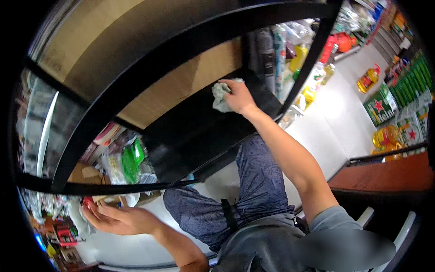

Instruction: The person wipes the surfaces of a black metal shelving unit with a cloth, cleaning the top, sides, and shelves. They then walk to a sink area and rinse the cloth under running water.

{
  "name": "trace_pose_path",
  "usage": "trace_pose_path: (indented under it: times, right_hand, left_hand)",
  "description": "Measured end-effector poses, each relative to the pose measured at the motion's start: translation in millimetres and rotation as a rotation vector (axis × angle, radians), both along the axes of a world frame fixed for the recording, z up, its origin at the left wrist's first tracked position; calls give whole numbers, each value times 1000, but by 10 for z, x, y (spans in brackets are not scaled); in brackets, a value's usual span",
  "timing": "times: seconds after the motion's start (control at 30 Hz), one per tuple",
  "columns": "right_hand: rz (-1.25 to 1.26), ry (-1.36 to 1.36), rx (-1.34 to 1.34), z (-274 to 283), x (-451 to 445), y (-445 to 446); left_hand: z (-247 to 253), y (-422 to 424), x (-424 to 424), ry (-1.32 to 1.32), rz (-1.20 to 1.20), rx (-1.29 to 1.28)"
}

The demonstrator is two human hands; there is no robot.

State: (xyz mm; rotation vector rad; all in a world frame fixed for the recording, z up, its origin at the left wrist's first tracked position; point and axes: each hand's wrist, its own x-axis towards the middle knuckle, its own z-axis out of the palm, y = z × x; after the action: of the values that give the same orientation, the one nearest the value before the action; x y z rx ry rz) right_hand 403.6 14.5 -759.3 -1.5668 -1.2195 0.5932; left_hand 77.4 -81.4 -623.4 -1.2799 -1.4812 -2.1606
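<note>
My right hand (240,97) is closed around a crumpled pale green-grey cloth (221,98). The cloth rests on the black lower shelf (190,132) of a black-framed rack, close to its tan back panel (190,85). My left hand (119,217) hangs beside the rack's near left corner, over the pale floor, with its fingers loosely bent and apart. Something red (87,201) shows behind those fingertips; whether they touch it cannot be told. Between my arms, my knees in dark patterned trousers (261,173) face the shelf.
A black frame bar (204,37) arches above the shelf. Left of it lie plastic-wrapped packets (131,161). To the right, several bottles (307,95) line the rack's side. A yellow oil bottle (367,81) and green Heineken cartons (380,105) stand on the tiled floor (334,129).
</note>
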Motion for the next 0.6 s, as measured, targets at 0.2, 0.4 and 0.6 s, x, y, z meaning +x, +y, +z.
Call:
trace_pose_path:
  times: [0.2, 0.4, 0.6]
  right_hand:
    - [488, 901, 175, 593, -636, -282]
    - [628, 1039, 282, 863, -1334, -247]
    - [-61, 1321, 278, 767, -1970, -35]
  left_hand:
    - [-563, -311, 146, 373, -597, -110]
    - [-429, 232, 374, 71, -739, -451]
    - [-185, 416, 206, 309, -289, -241]
